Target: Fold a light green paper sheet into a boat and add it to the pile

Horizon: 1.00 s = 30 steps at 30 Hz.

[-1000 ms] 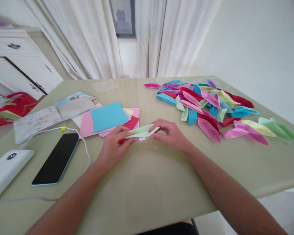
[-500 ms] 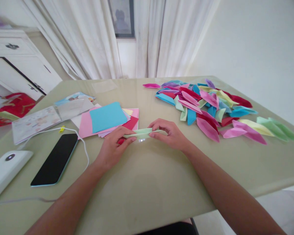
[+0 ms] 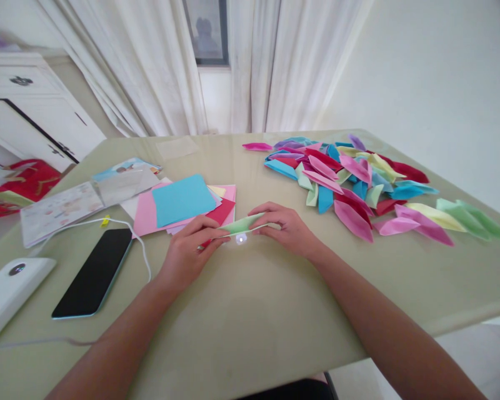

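Observation:
A light green folded paper (image 3: 240, 224) is held just above the table between both hands. My left hand (image 3: 189, 247) pinches its left end between thumb and fingers. On the other end, my right hand (image 3: 285, 228) is closed in a similar pinch, its fingertips covering part of the paper. Beyond my left hand lies a stack of coloured paper, with a blue sheet (image 3: 183, 200) on top, a pink sheet (image 3: 144, 214) and a red sheet (image 3: 223, 212) sticking out below.
Folded paper pieces in many colours form a pile (image 3: 337, 172) at the right. A black-screened phone (image 3: 94, 272), a white power bank (image 3: 14, 294) and a white cable (image 3: 145, 255) lie at the left. Behind them are printed plastic packets (image 3: 62, 208). Curtains (image 3: 258, 66) hang beyond the table (image 3: 250, 328).
The green paper has tilted and its upper face shows wider between my hands. My fingers have shifted slightly on both ends; the rest stays put.

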Each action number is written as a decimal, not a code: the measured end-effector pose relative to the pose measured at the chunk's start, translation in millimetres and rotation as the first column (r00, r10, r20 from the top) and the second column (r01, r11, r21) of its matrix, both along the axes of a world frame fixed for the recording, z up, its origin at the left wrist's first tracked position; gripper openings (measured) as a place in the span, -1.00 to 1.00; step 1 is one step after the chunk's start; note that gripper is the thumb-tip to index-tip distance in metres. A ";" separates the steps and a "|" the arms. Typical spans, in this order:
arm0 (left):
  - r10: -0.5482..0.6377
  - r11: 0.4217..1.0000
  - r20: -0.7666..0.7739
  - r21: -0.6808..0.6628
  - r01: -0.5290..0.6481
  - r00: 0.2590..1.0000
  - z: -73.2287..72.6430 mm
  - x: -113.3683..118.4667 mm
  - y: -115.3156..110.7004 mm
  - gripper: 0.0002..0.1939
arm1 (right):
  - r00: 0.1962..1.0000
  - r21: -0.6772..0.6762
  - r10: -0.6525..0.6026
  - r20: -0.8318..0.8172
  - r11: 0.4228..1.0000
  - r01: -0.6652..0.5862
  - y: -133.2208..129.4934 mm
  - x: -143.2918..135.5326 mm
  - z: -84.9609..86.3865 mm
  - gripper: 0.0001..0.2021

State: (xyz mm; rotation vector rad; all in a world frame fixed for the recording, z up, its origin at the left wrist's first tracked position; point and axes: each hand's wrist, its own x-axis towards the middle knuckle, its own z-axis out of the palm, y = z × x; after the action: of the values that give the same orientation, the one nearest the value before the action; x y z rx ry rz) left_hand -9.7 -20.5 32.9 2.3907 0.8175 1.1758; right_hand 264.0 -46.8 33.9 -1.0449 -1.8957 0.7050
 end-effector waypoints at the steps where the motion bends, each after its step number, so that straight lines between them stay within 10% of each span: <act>1: 0.006 1.000 -0.014 0.021 -0.006 1.000 -0.3 -0.3 -0.2 -0.88 | 1.000 -0.014 -0.007 -0.012 1.000 0.007 0.2 0.0 -0.2 -0.91; 20: 0.158 0.986 -0.068 0.072 -0.153 0.985 -4.8 0.3 -0.7 -0.87 | 0.995 0.031 -0.101 0.012 0.994 0.101 0.7 -2.8 -0.4 -0.90; 30: 0.192 0.844 0.186 -0.533 -0.065 0.964 -5.5 3.7 7.4 -0.78 | 0.908 -0.188 -0.186 -0.375 0.975 0.122 -2.3 -6.8 1.2 -0.70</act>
State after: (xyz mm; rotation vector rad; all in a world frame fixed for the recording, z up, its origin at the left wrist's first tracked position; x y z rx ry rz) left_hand -6.1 -13.1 27.5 1.7402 1.0715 1.0806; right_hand 257.2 -49.1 35.1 -1.0501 -1.4149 0.9101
